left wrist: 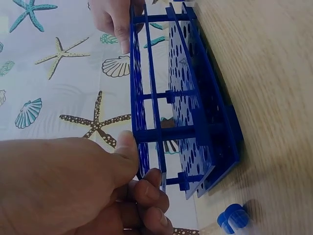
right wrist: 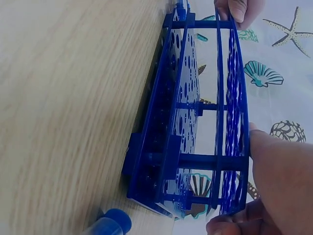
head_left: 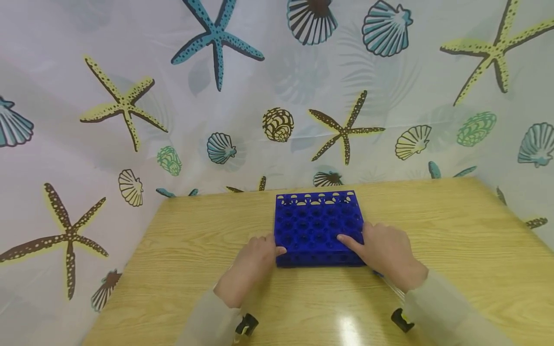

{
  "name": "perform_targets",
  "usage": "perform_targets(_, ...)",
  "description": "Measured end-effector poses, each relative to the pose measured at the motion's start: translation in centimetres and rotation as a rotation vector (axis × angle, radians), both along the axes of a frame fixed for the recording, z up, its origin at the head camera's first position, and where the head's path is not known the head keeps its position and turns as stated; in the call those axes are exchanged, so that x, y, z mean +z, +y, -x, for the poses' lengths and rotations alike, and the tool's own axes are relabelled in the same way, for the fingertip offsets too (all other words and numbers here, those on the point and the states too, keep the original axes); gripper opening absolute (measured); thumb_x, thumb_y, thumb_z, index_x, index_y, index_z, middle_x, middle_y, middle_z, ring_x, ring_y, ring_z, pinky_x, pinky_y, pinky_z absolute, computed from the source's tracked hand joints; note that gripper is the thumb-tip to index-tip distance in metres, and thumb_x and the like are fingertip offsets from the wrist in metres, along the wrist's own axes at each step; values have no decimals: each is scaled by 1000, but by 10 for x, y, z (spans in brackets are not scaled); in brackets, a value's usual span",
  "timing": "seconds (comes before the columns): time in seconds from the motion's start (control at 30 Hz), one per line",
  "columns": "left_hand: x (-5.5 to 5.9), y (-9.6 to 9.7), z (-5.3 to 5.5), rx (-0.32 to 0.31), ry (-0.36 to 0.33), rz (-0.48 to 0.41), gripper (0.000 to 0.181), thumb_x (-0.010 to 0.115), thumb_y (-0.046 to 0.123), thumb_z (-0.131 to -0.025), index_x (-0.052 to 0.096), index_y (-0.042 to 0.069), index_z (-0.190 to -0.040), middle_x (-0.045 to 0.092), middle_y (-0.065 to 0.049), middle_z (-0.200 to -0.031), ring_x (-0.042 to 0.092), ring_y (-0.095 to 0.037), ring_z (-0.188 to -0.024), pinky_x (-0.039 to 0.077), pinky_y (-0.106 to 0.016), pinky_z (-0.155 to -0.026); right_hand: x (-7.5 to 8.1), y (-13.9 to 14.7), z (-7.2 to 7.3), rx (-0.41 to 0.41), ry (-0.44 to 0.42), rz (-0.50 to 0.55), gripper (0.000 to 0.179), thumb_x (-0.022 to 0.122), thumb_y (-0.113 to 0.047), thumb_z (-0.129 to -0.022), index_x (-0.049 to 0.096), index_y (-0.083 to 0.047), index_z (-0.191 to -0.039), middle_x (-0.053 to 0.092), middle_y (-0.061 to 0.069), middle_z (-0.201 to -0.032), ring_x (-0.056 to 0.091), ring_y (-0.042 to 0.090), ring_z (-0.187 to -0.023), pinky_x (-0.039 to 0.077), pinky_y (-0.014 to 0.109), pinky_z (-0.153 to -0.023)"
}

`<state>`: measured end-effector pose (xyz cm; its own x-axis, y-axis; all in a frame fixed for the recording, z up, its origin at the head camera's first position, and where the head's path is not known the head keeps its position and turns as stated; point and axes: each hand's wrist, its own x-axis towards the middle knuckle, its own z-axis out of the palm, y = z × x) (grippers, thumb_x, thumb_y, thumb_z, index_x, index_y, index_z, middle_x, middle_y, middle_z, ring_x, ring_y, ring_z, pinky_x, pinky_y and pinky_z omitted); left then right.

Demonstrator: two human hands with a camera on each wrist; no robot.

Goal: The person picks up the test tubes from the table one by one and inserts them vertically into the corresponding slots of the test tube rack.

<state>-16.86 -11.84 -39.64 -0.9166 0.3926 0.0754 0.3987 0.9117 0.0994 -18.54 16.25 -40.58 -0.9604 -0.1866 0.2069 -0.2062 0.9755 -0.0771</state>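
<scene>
A blue test tube rack [head_left: 318, 230], with several tiers of round holes, stands upright at the middle of the table between both hands. At its left end, the left hand [head_left: 255, 257] grips the upper plate, the thumb on top and fingers curled beneath. The right hand [head_left: 389, 250] holds the opposite end, its thumb lying across the top plate. Seen from the side in the left wrist view, the rack [left wrist: 151, 112] has thin plates joined by posts. No tubes show in its holes.
Blue-capped clear tubes [left wrist: 237, 215] lie on the table near the rack's left end. Another blue-capped tube [right wrist: 117, 220] lies by its right end. The wooden table [head_left: 207, 226] meets a patterned curtain [head_left: 242, 110] at the back and sides. Black clips [head_left: 402, 320] hang at the wrists.
</scene>
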Motion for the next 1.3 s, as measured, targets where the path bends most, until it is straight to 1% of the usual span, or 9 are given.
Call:
perform_targets(0.1,-2,-2,-5,-24,108,39,36,51,30,-102,56,-4,-88,57,-10,-70,49,-18,-58,51,-29,-57,0,-2,-2,-5,-29,7,68,45,-74,-91,44,-13,-60,37,-1,-49,40,16,-37,24,25,-36)
perform_targets(0.2,-5,-3,-7,-27,149,41,37,52,31,-102,55,-2,-86,54,-8,-67,44,-16,-57,49,-28,-56,0,-3,-5,-8,-46,12,68,44,-75,-90,46,-12,-63,39,-1,-50,40,16,-38,24,26,-37)
perform_targets(0.5,-10,-1,-10,38,149,25,39,53,36,-100,56,-1,-88,59,-9,-73,51,-21,-63,51,-34,-57,-1,-4,-8,-1,-31,18,66,47,-72,-91,47,-12,-64,40,-1,-50,41,16,-38,27,27,-36)
perform_targets(0.6,-10,-2,-12,34,161,29,38,54,37,-100,56,1,-87,59,-8,-73,50,-20,-62,48,-33,-56,0,-4,-11,-9,-46,19,68,46,-74,-91,47,-12,-64,41,0,-51,42,17,-40,28,29,-36)
perform_targets(0.73,-12,-6,-12,-11,213,70,38,53,36,-101,55,2,-84,54,-6,-69,46,-17,-59,44,-29,-53,0,-5,-13,-11,-55,24,69,44,-74,-91,46,-12,-63,41,0,-52,42,17,-41,27,29,-37)
perform_targets(0.83,-12,-9,-8,-17,139,119,41,46,39,-104,55,1,-90,50,-4,-73,42,-16,-64,43,-27,-59,1,-5,-12,-11,-50,26,68,45,-74,-91,46,-12,-63,41,0,-52,41,17,-41,27,29,-38)
perform_targets(0.97,-13,-7,-1,51,3,150,60,35,56,-103,55,-1,-106,51,-9,-88,43,-20,-78,43,-33,-75,0,-4,-12,-12,-45,32,68,45,-74,-91,46,-12,-63,43,1,-52,42,17,-41,29,30,-37)
perform_targets(1.13,-20,-4,3,116,51,170,83,31,78,-91,54,0,-106,50,-10,-90,44,-23,-82,39,-33,-76,0,-5,-11,-3,-61,34,69,44,-74,-91,50,-10,-66,45,2,-53,44,18,-41,33,32,-37)
perform_targets(1.3,-29,-2,5,111,102,163,83,29,82,-88,53,2,-99,48,-8,-87,42,-22,-81,37,-32,-76,-1,-3,-11,-10,-55,28,68,45,-73,-91,52,-9,-68,45,2,-53,45,18,-41,33,31,-37)
